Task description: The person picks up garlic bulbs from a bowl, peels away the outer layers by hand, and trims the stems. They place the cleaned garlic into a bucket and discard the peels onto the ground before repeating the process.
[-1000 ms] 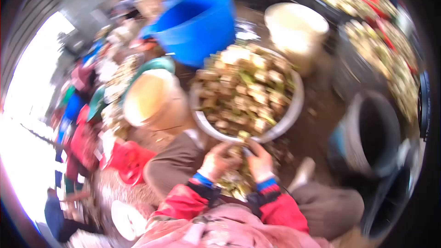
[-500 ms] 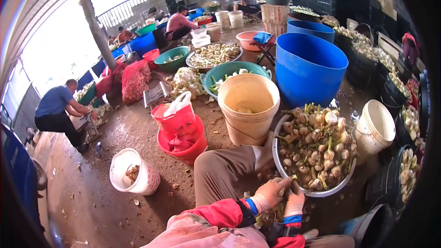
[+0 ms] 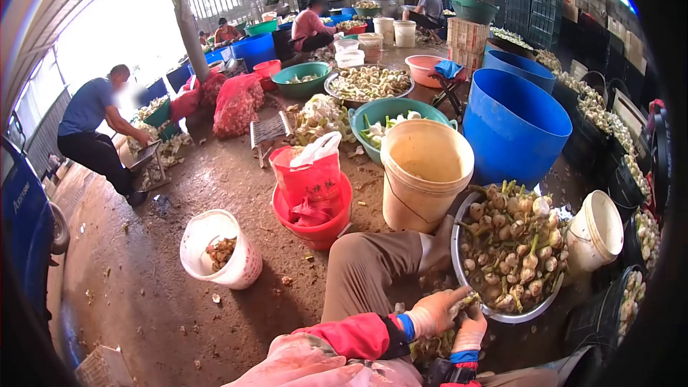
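Note:
My left hand [image 3: 434, 312] is closed around a garlic piece beside the near left rim of a metal basin [image 3: 467, 272]. The fingers of my right hand [image 3: 470, 330] are also closed, close against the left; what they hold is too small to make out. Garlic bulbs with stems [image 3: 512, 244] fill the basin. Peelings lie on the ground beneath my hands. Both wrists have blue bands. A cream bucket [image 3: 427, 172] stands behind my knee, and a second whitish bucket [image 3: 595, 233] leans right of the basin.
Left of my leg are a red tub [image 3: 315, 233] with a red bag and a white bucket [image 3: 244, 265] with scraps. Behind stand a large blue tub [image 3: 512, 129] and a green basin [image 3: 373, 115]. A person in blue [image 3: 89, 107] bends at the left; others sit farther back.
The view has swung left, so most things appear farther right. My hands remain together beside the basin, with slightly shifted fingers. The person in blue at the left has straightened a little.

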### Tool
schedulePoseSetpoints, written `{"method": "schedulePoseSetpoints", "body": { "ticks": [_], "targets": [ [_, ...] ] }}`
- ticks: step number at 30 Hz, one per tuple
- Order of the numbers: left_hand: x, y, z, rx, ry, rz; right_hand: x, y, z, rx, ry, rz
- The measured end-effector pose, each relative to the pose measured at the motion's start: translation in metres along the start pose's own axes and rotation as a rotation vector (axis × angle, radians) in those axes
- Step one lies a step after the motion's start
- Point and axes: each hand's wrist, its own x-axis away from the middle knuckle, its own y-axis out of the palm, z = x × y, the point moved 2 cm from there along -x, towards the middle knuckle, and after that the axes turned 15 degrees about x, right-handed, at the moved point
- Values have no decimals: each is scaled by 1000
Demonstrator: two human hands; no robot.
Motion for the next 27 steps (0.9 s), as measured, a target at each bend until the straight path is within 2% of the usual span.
{"method": "schedulePoseSetpoints", "body": {
  "ticks": [1,3,4,5,7,8,9,11,13,14,15,17,18,19,21,23,24,27],
  "targets": [
    [-1,-1,-4,2,-3,0,4,0,-5,2,3,-1],
    [0,-12,-10,709,-226,92,9,3,-20,-71,-77,-72],
    [3,-20,-14,1196,-354,93,9,3,-20,31,-155,-63],
    [-7,-9,-54,1562,-395,150,10,5,-22,33,-153,-75],
    [2,-14,-49,1892,-441,176,11,9,-31,153,-280,-77],
    [6,-16,-46,1893,-435,185,9,15,-28,185,-340,-43],
    [8,-16,-43,1867,-490,222,8,16,-26,186,-342,-47],
    [8,-14,-53,1840,-546,263,13,21,-27,-149,-74,-95],
    [-4,1,-77,1563,-432,7,9,19,-15,-163,-62,-151],
    [-7,6,-73,1305,-422,99,3,21,-5,-288,-9,-150],
    [-4,7,-63,1306,-423,97,0,23,-2,-412,43,-145],
    [7,-4,-38,88,-48,294,-2,21,-2,-393,21,-140],
    [7,-18,-17,115,-127,128,-4,20,1,-419,29,-140],
    [6,-28,-2,115,-126,128,-5,19,3,-445,37,-141],
    [3,-37,15,2,-199,-16,7,27,-25,-469,67,-211],
    [-2,-29,8,-102,-132,-28,10,30,-30,-492,100,-283],
    [-4,-26,7,-205,-65,-42,7,29,-21,-457,70,-210],
    [-4,-28,17,-61,-126,-16,4,27,-25,-396,-19,-104]
  ]
}}
